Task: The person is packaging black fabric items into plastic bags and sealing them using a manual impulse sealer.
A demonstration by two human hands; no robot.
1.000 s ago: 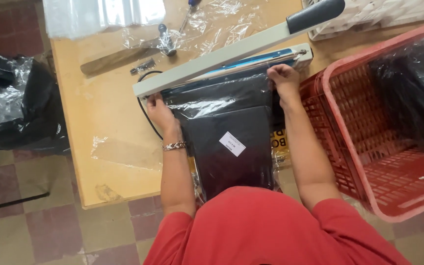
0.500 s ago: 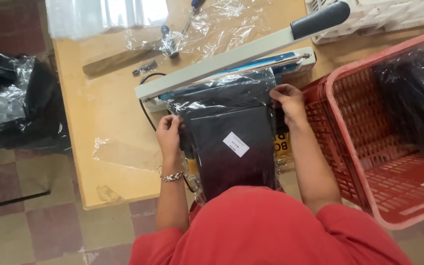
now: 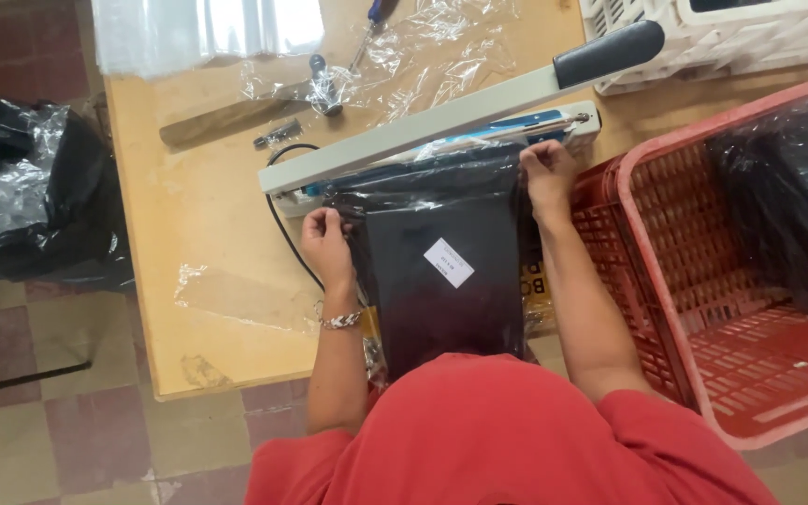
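I am pinching with my left hand (image 3: 326,245) and right hand (image 3: 546,174), both closed on the 2 far corners of the black bagged garment (image 3: 446,271) under the heat sealer (image 3: 441,131), likely aligning the mouth before pressing the bar down squarely.

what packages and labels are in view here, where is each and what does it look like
Clear bag with dark contents: on the table under the sealer arm, held at its top corners by left hand and right hand.
White label: small tilted rectangle on that bag's front.
Wrapped dark bundle: in the red basket, glossy clear film.
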